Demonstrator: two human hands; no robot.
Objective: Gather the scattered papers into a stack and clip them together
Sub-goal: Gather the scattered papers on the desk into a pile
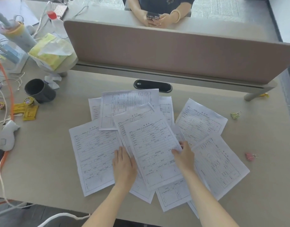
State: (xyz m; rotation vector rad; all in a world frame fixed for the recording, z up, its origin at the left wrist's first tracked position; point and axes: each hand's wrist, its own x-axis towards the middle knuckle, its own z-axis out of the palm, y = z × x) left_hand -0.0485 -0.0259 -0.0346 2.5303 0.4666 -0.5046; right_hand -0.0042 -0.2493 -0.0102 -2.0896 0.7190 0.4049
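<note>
On the pale grey desk (42, 161), the white printed form sheets (95, 154) lie fanned and overlapping before you, not yet stacked. Your left hand (123, 164) rests flat and open on them; your right hand (184, 155) pinches the topmost sheet's (153, 154) edge. Draw outlying sheets inward, square the edges, then fetch the small pink binder clip (250, 156) lying well right.

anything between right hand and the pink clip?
Yes. In the head view, one printed sheet lies between the right hand and the pink clip, then bare desk.
</note>
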